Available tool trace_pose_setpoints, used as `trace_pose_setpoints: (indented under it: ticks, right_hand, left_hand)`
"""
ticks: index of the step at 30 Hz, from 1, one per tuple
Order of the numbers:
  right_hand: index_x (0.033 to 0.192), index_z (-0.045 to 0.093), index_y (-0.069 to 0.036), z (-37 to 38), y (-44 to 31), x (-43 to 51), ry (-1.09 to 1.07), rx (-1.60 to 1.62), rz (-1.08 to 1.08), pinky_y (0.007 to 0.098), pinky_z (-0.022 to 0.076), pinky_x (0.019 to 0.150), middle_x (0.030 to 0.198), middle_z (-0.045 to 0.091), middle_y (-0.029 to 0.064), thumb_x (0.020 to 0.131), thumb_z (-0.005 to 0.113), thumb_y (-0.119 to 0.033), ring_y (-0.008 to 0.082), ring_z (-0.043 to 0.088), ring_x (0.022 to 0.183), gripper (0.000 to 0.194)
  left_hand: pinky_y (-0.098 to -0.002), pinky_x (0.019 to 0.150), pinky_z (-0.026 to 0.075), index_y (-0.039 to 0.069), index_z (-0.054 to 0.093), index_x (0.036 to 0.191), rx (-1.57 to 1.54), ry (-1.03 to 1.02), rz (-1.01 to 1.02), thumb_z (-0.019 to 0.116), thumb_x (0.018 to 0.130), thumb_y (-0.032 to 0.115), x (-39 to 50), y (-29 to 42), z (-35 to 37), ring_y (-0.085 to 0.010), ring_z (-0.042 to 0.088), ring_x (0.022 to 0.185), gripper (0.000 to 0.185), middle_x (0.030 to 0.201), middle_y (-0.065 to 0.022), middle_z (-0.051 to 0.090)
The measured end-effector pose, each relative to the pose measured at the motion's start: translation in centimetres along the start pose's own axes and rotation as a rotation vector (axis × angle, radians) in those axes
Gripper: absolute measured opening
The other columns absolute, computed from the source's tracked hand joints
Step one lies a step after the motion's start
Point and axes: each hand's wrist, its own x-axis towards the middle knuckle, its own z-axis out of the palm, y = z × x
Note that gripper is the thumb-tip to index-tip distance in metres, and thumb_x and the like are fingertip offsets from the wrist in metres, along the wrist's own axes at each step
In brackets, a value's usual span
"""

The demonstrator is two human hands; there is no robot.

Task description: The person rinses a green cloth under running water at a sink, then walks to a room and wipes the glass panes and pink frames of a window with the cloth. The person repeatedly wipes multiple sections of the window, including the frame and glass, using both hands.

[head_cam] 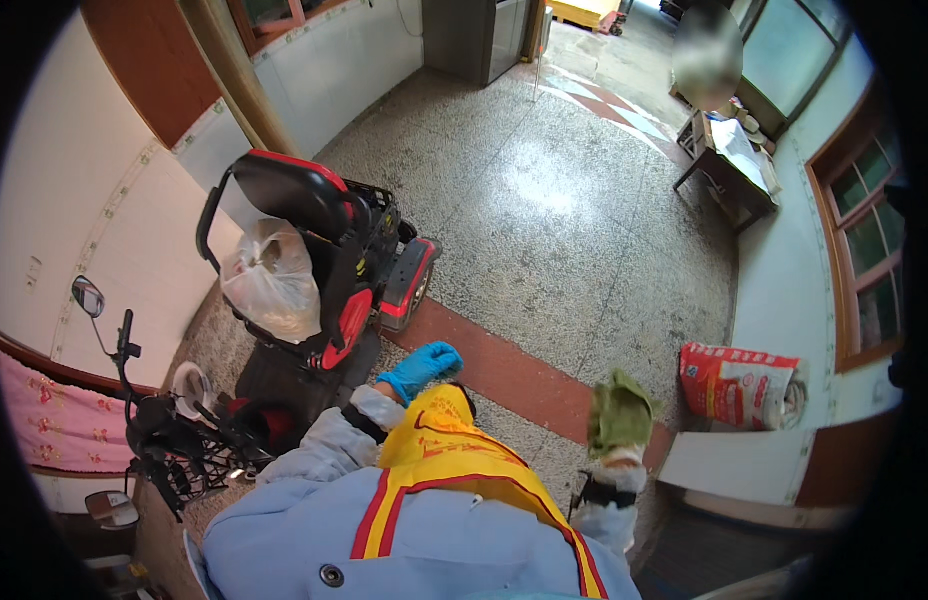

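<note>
My left hand (426, 367), in a blue disposable glove, hangs in front of my yellow apron (445, 431) with its fingers curled together. No object shows in it. A rumpled green cloth or work glove (621, 412) covers my right hand (623, 451) down to the wrist. The fingers there are hidden, so whether they grip it is unclear. Left of my left hand stands a red and black mobility scooter (351, 322). On its seat sits a tied clear plastic bag (276, 289), its contents hard to make out.
An electric bike (168, 435) with mirrors stands at the left, by a pink towel (63, 416). Against the right wall lies a red and white woven sack (738, 386). Beyond the speckled floor (524, 247), a table (708, 154) holds papers, near the doorway.
</note>
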Motion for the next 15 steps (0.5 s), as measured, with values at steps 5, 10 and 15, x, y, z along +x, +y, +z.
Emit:
trace_pose_setpoints:
  ticks: [5, 10, 15]
  right_hand:
    - [0.113, 0.062, -0.009, 4.5, -4.3, 16.9, -0.121, -0.089, 0.029, 0.0424, 0.0451, 0.062, 0.101, 0.066, 0.0042, 0.101, 0.044, -0.038, 0.0195, 0.060, 0.074, 0.036]
    - [0.110, 0.063, -0.008, 8.5, -6.6, 31.2, -0.078, -0.268, 0.048, 0.0417, 0.0462, 0.056, 0.097, 0.066, 0.0037, 0.101, 0.044, -0.038, 0.0183, 0.060, 0.068, 0.037]
    - [0.107, 0.064, -0.008, 10.6, -11.8, 45.4, -0.027, -0.881, -0.061, 0.0410, 0.0472, 0.050, 0.092, 0.067, 0.0032, 0.101, 0.043, -0.038, 0.0170, 0.060, 0.062, 0.037]
  left_hand:
    - [-0.0286, 0.081, 0.051, 0.009, 0.064, 0.105, -0.129, 0.144, -0.069, 0.059, 0.099, 0.027, 11.6, 4.6, -3.6, -0.0138, 0.064, 0.087, 0.019, 0.098, -0.0032, 0.068]
    - [-0.0309, 0.082, 0.052, 0.005, 0.065, 0.103, -0.041, 0.071, -0.036, 0.057, 0.099, 0.024, 26.9, 13.3, -10.1, -0.0154, 0.063, 0.087, 0.021, 0.096, -0.0051, 0.068]
    - [-0.0316, 0.082, 0.053, 0.006, 0.065, 0.102, -0.063, 0.170, 0.202, 0.057, 0.100, 0.022, 39.5, 24.8, -16.2, -0.0170, 0.064, 0.089, 0.018, 0.097, -0.0066, 0.068]
